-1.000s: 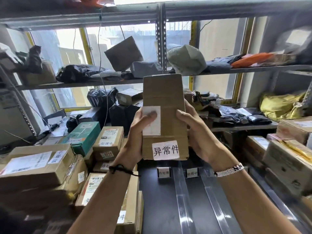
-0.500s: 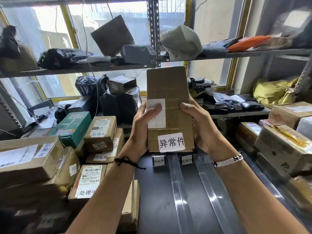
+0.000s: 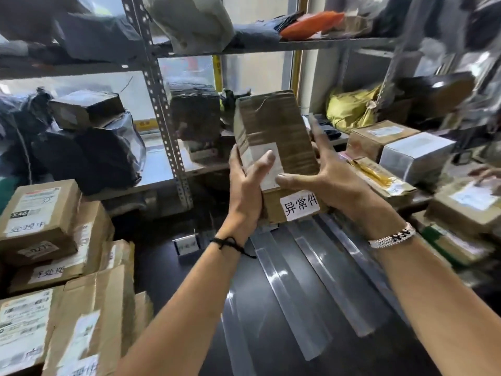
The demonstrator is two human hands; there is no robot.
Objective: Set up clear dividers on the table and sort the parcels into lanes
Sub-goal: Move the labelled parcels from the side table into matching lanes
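Far left: stacked boxes (image 3: 40, 221) of brown cardboard, piled beside the tabletop (image 3: 162, 256). Each carries a white printed label; the top one has a handwritten slip with Chinese characters.

Behind them, on a low shelf: black bags (image 3: 89, 156) and a taped box, blurred. A perforated metal shelf post (image 3: 162, 109) rises just right of these.

On the dark tabletop, near its far edge: a small label stand (image 3: 187, 244), upright, its text too blurred to read.

Centre: the parcel (image 3: 273, 126), a tall brown cardboard box, is held in the air above the far end of the tabletop. It tilts slightly, with its top leaning left and away. A white slip (image 3: 301, 206) with three Chinese characters sits on its lower front.

Left hand (image 3: 249, 185): grips the parcel's left side, thumb laid across a white sticker on the front, fingers hidden behind. A black cord (image 3: 230, 244) circles the wrist.

Right hand (image 3: 325, 183): holds the parcel's right side, thumb pressed on the front and almost meeting the left thumb, fingers stretched up along the right edge, motion-blurred. A metal bracelet (image 3: 393, 236) is on the wrist.

Below the parcel: clear dividers (image 3: 292, 302), long transparent strips, lie on the tabletop and run from near to far between the two forearms. They fan apart slightly.

Right: a yellow bag (image 3: 349, 109) lies on a shelf. Below it are more cardboard boxes (image 3: 374, 137) and a pale box (image 3: 414, 153). At the far right edge, another person's hand (image 3: 488, 172) rests on a box.
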